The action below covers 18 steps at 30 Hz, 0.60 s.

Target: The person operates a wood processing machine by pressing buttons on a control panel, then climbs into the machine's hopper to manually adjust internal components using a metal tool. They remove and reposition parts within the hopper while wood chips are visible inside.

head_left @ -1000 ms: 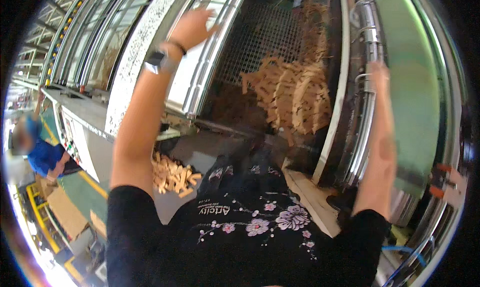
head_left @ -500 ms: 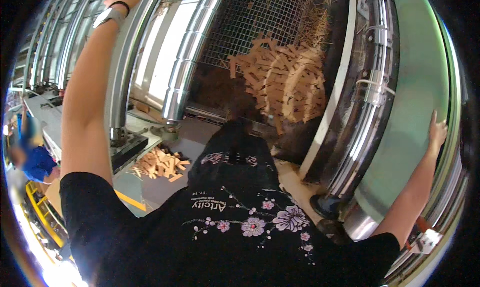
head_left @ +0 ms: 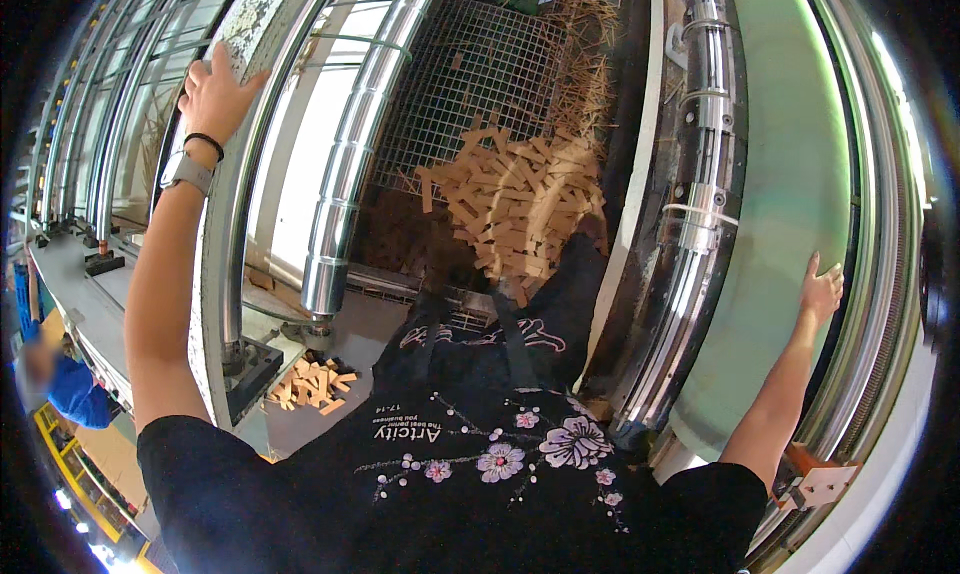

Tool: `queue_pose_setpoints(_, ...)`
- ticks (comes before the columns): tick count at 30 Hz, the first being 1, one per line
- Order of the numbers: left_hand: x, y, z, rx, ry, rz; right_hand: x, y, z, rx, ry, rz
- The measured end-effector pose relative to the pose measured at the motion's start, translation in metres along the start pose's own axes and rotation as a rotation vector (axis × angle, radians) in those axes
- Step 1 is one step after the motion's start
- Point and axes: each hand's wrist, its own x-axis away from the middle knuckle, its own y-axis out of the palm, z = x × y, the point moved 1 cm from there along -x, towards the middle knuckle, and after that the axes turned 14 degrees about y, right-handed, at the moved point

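Rollers and panels of the big machine are what both hands bear on. Nearest, the person's black flowered shirt fills the lower view, both arms stretched out and up from it.

Since a second ago the view has swung and both hands have shifted. The left hand stood higher half a second ago, at the top rim; now it lies lower, open and flat, fingers together, palm pressed on the white speckled panel just beside a polished steel roller. A watch and a dark band sit on that wrist. It pinches nothing. The right hand, which lay high on the green surface a second ago, has dropped to mid-height; it is spread, fingers a little apart, palm against the pale green curved panel, holding nothing. To judge from this, the person is bracing or leaning on the machine with both hands rather than gripping any part.

Farther down, on the floor by the roller's foot, lies a small heap of wood offcuts. Beyond the body, a larger pile of wooden blocks rests against a wire mesh guard, with straw-like slivers above it. At the far left edge, another person in blue stands well apart.
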Motion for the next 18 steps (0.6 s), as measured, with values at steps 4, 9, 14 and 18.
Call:
queue_pose_setpoints(4, 0.001, 0.002, 0.000, -0.054, -0.011, 0.035, 0.001, 0.003, 0.000, -0.029, -0.001, 0.011)
queue_pose_setpoints(9, -0.002, 0.002, 0.000, -0.051, -0.001, 0.058, 0.007, -0.006, -0.001, -0.061, 0.027, -0.014)
queue_pose_setpoints(14, 0.001, 0.003, -0.001, -0.041, 0.012, 0.036, 0.003, -0.004, 0.001, -0.062, 0.006, 0.046)
queue_pose_setpoints(18, -0.001, 0.002, -0.003, -0.036, 0.017, 0.010, 0.003, 0.000, 0.001, -0.073, -0.006, 0.071)
